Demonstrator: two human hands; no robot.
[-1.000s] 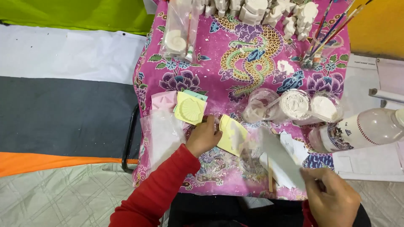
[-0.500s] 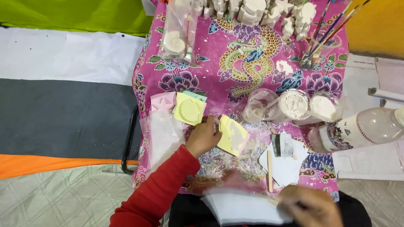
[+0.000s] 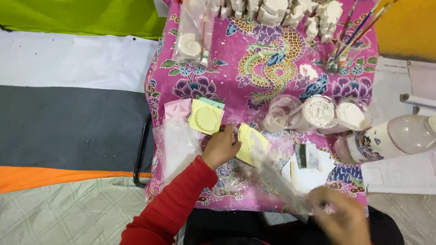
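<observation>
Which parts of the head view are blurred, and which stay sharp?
Head view: the right hand and the clear plastic bag it holds are smeared by motion blur; the left hand, yellow mould and patterned tablecloth are sharp, evenly lit, without harsh glare.

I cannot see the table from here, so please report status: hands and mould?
Left hand pressing on yellow mould. Right hand blurred, gripping clear plastic bag. Powder cups nearby, not obstructing.

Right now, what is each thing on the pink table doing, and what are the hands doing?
Left hand: pressing the yellow mould onto the cloth.
Right hand: blurred, gripping a clear plastic bag.
Shell mould: filled, lying flat.
Two tubs: open, holding white powder.
Brushes: standing in a jar.
</observation>
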